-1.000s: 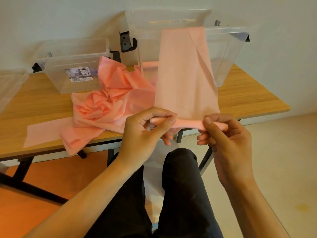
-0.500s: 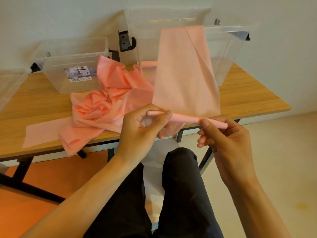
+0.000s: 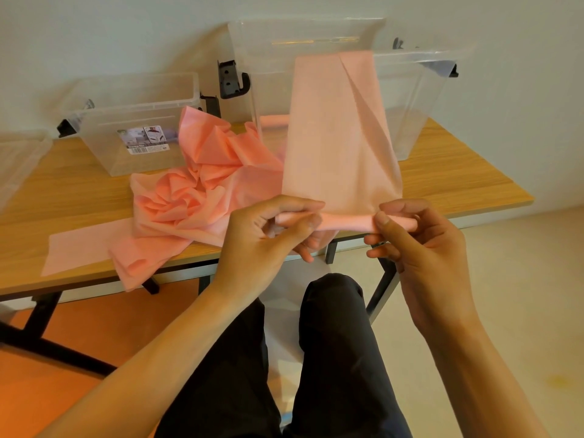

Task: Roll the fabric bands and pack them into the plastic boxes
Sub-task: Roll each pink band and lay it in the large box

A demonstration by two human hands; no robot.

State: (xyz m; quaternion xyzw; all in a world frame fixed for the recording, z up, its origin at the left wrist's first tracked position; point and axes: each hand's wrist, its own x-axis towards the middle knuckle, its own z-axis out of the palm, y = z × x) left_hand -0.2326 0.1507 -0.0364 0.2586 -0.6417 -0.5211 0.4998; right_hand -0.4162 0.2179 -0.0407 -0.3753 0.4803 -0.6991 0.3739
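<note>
Up and left of your left hand [image 3: 268, 229], a crumpled heap [image 3: 202, 184] of thin pink fabric bands lies on the wooden table [image 3: 458, 184] before a small clear plastic box [image 3: 136, 121]. Your hands are apart, each pinching one end of the tight roll [image 3: 344, 221] of a pink fabric band [image 3: 341, 137], whose flat length rises between them to the rim of a tall clear box [image 3: 410, 99] beyond your right hand [image 3: 417, 245]. The band hides most of that box's inside, and your left fingers partly cover the roll's left end.
</note>
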